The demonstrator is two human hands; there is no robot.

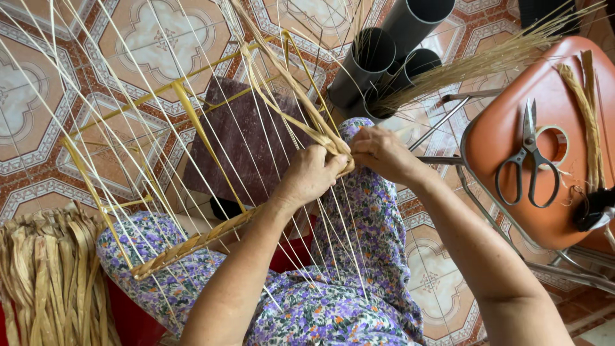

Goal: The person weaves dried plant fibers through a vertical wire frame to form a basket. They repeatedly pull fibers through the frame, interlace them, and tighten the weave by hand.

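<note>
My left hand [307, 176] closed, pinching flat straw strip [336, 146] at woven rim corner [346, 165]. My right hand [381, 154] closed on same corner from opposite side, knuckles almost touching left. Corner rests on my knee, both hands equally near. Woven rim [192, 245] long axis runs from hands down-left across lap. Thin stakes [269, 128] fan up-left from rim. Scissors [530, 157] on orange chair [500, 128], right, well apart.

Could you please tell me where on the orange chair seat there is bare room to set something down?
The orange plastic chair seat is bare left of the black-handled scissors. Its right side is crowded: tape ring, dried fibre bundle.
</note>
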